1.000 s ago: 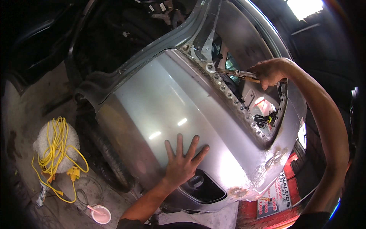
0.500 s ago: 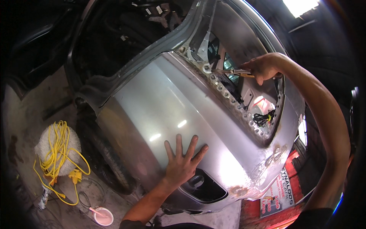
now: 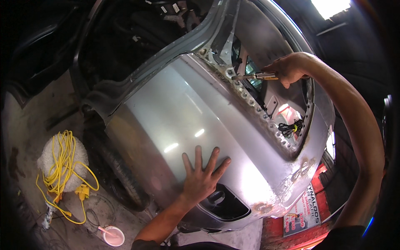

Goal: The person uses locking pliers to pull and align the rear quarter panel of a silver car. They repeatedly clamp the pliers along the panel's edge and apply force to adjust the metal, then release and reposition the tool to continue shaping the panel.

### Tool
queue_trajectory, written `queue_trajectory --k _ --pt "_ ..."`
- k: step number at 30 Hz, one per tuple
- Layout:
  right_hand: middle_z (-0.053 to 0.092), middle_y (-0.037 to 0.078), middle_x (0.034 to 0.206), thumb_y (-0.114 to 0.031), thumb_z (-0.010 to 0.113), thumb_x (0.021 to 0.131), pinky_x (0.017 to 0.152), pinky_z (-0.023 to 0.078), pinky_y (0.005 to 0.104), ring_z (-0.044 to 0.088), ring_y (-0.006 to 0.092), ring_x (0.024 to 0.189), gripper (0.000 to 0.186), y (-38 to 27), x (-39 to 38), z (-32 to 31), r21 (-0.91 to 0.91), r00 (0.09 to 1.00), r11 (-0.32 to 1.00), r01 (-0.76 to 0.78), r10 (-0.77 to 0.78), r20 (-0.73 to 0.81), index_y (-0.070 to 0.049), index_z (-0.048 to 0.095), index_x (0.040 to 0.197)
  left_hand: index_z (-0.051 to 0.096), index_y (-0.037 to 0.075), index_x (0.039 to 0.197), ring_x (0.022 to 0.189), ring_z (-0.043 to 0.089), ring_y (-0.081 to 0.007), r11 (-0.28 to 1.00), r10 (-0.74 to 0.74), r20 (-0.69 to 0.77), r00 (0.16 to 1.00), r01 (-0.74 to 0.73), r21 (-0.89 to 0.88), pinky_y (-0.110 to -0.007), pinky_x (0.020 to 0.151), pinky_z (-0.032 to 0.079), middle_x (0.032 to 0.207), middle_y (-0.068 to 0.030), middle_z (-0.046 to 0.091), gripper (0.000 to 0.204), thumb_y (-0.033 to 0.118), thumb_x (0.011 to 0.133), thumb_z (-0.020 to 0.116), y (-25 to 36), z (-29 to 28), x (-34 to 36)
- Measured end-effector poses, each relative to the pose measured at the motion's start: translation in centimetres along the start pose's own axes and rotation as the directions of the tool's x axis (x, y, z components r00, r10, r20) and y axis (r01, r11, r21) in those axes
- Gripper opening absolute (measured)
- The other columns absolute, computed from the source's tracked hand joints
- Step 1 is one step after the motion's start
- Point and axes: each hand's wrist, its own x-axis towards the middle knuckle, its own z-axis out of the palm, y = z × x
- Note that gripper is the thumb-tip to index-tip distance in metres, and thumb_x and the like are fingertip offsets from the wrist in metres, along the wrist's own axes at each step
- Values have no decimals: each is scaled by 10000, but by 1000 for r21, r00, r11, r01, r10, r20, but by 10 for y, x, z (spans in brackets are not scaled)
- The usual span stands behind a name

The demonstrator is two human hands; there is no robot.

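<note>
My left hand (image 3: pixel 200 181) lies flat with fingers spread on the silver rear side panel (image 3: pixel 162 108) of a car. Just below it is the dark fuel filler recess (image 3: pixel 225 204) with a black cap inside. At the window opening, my right hand (image 3: pixel 287 68) is closed round the handles of a slim metal tool that looks like pliers (image 3: pixel 256 76). Its tip reaches the bare-metal lower flange (image 3: pixel 250 100) of the opening, close to a round hole. A row of small round spots runs along that flange. The palm side of my right hand is hidden.
Down on the floor at left sit a fluffy white pad (image 3: pixel 81 150) with a coiled yellow cord (image 3: pixel 62 166) and a tub of pink paste (image 3: pixel 113 236). The car's tyre (image 3: pixel 121 179) stands beside them. A dark wire bundle (image 3: pixel 288 129) hangs inside the window opening. A printed sign (image 3: pixel 298 218) is at lower right.
The view has shifted slightly. My right hand and the pliers stay at the flange by the same hole, with the tool's angle slightly changed. My left hand stays flat on the panel.
</note>
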Motion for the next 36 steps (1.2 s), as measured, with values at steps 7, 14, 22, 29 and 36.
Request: queue_trajectory --k 7,14,22,29,36 --pt "580 170 1503 -118 765 760 1127 453 451 560 356 1373 950 -5 -8 -5 -53 994 999 7 -13 -113 -198 384 1627 401 338 1606 1465 234 -661 1000 13 -20 1000 -12 26 -937 1022 144 1664 -175 301 1050 166 659 821 -2 4 -2" --pt "577 149 1509 -133 730 781 1138 457 447 564 350 1369 879 -1 -1 -2 -36 997 999 10 -13 -80 -175 416 1600 385 350 1615 1467 232 -657 1000 4 -8 1000 -4 -6 -939 1023 137 1667 -167 297 1064 153 661 811 -1 5 -1" --pt "689 184 1229 -134 709 758 1021 500 461 646 359 1207 533 8 5 11 -2 981 1000 -23 23 -194 -39 648 1279 369 358 1621 1477 217 -653 1000 8 -23 1000 -8 17 -937 1029 133 1671 -165 292 1065 138 670 796 -2 6 -2" --pt "694 202 1187 -163 730 752 994 503 475 651 371 1182 542 13 15 27 41 983 999 -14 22 -184 -23 646 1269 367 356 1622 1475 221 -652 999 1 -8 1000 -1 32 -930 1041 128 1664 -168 299 1045 136 686 777 1 4 -2" --pt "742 208 1010 -164 745 738 872 552 477 710 382 1024 429 1 -1 22 83 949 996 11 15 -315 -25 729 1144 382 349 1609 1477 215 -651 998 -16 3 1000 16 55 -910 1064 136 1665 -165 292 1034 140 680 784 3 -3 1"
